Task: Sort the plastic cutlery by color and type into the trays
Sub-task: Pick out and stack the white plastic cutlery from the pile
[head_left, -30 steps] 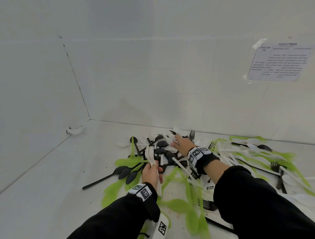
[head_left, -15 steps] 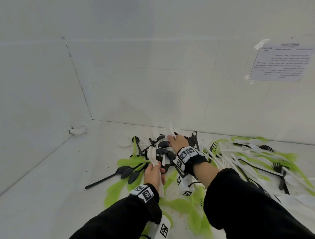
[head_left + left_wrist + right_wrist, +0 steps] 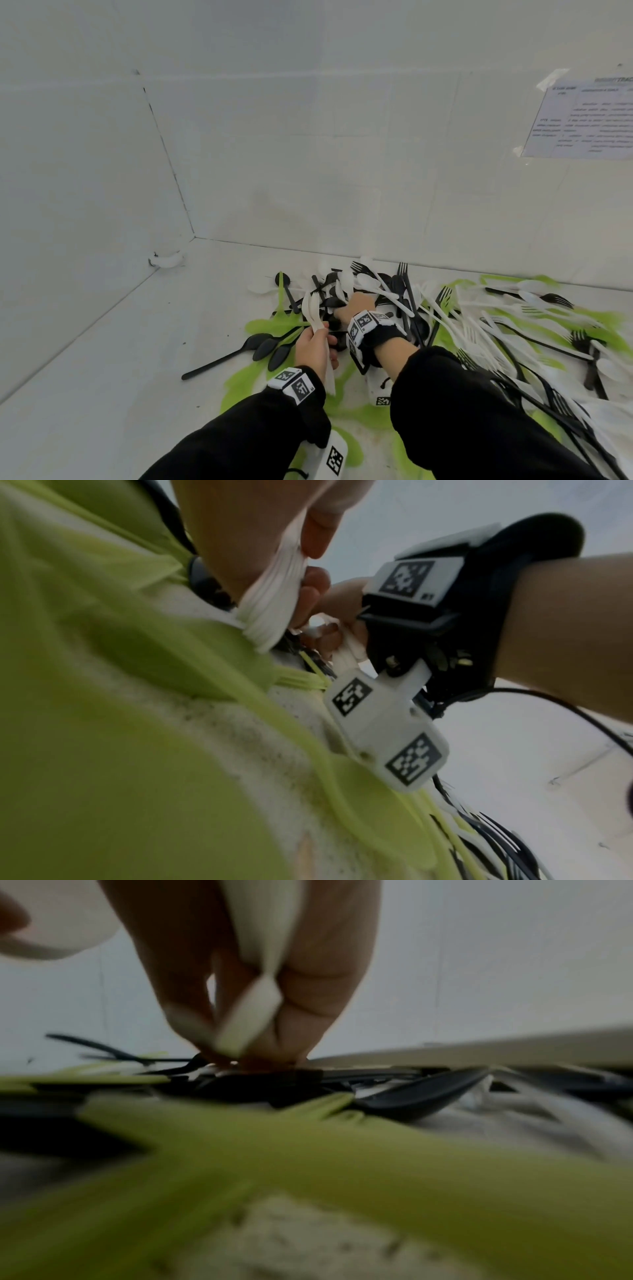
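Observation:
My left hand [image 3: 313, 349] grips a bundle of white spoons [image 3: 312, 310] upright at the left edge of the cutlery pile; in the left wrist view the left hand [image 3: 240, 547] has its fingers wrapped round the stacked white handles [image 3: 277, 596]. My right hand [image 3: 356, 306] is just right of it, fingers down among black spoons [image 3: 334, 303]. In the right wrist view the right hand [image 3: 260, 1047] pinches a white cutlery piece [image 3: 263, 934], with its fingertips touching the dark pile. The piece's type is too blurred to tell.
Mixed black, white and green cutlery covers the white tabletop [image 3: 102, 394] from the centre to the right. Long black spoons [image 3: 270, 346] lie left of my hands and white forks [image 3: 479, 329] lie right. Walls close the back and left. No trays are in view.
My right hand has come left from the back of the pile with a white piece and dropped down beside the left hand. The left hand keeps its bundle in place.

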The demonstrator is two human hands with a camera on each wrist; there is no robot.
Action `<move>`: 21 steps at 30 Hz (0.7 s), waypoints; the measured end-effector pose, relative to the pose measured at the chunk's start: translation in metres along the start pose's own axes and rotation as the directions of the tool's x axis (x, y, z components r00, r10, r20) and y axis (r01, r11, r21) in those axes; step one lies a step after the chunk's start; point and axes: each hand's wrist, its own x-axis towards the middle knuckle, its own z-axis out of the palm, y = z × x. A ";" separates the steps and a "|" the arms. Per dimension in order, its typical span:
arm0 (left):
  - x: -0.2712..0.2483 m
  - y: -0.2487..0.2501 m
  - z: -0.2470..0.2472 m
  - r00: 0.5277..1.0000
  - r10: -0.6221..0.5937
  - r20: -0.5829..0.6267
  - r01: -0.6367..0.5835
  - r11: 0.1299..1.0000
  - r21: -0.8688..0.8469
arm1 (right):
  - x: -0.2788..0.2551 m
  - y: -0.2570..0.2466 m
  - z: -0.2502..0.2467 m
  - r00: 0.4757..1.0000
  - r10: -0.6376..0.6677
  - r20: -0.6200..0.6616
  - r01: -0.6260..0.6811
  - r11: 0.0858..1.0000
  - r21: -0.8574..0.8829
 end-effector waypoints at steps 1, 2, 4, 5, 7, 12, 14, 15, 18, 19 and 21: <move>0.000 0.000 0.001 1.000 -0.001 0.006 0.001 1.000 -0.001 | 0.000 0.002 -0.004 1.000 0.003 -0.005 -0.003 0.999 0.044; 0.001 -0.001 0.001 1.000 -0.002 0.010 0.002 1.000 -0.001 | -0.003 0.003 -0.009 0.999 0.029 0.014 -0.030 0.995 0.091; 0.001 -0.002 0.003 1.000 -0.003 0.013 0.003 1.000 0.004 | -0.003 0.009 -0.020 0.998 0.045 0.032 -0.049 0.986 0.156; 0.001 -0.002 0.005 1.000 -0.004 0.014 0.004 1.000 0.005 | -0.006 0.012 -0.025 0.998 0.056 0.029 -0.061 0.977 0.206; -0.001 -0.003 0.008 1.000 -0.007 0.018 0.007 1.000 0.004 | -0.010 0.022 -0.034 0.991 0.119 0.060 -0.133 0.915 0.381; -0.007 -0.004 0.021 0.999 -0.018 0.042 0.018 1.000 -0.005 | -0.021 0.041 -0.026 0.982 0.176 0.071 -0.172 0.673 0.720; -0.010 -0.006 0.026 0.998 -0.033 0.060 0.034 0.999 -0.014 | -0.024 0.044 -0.019 0.983 0.179 0.037 -0.149 0.666 0.731; -0.012 -0.007 0.028 0.997 -0.043 0.069 0.044 0.999 -0.022 | -0.029 0.044 -0.020 0.986 0.166 0.022 -0.131 0.683 0.718; -0.018 -0.012 0.035 0.996 -0.050 0.080 0.051 0.998 -0.022 | -0.034 0.043 -0.019 0.987 0.157 -0.025 -0.103 0.755 0.647; -0.021 -0.012 0.036 0.995 -0.048 0.084 0.050 0.999 -0.019 | -0.032 0.046 -0.018 0.987 0.156 -0.031 -0.099 0.757 0.645; -0.027 -0.012 0.038 0.994 -0.044 0.098 0.044 0.999 -0.002 | -0.034 0.050 -0.018 0.983 0.178 -0.042 -0.106 0.742 0.662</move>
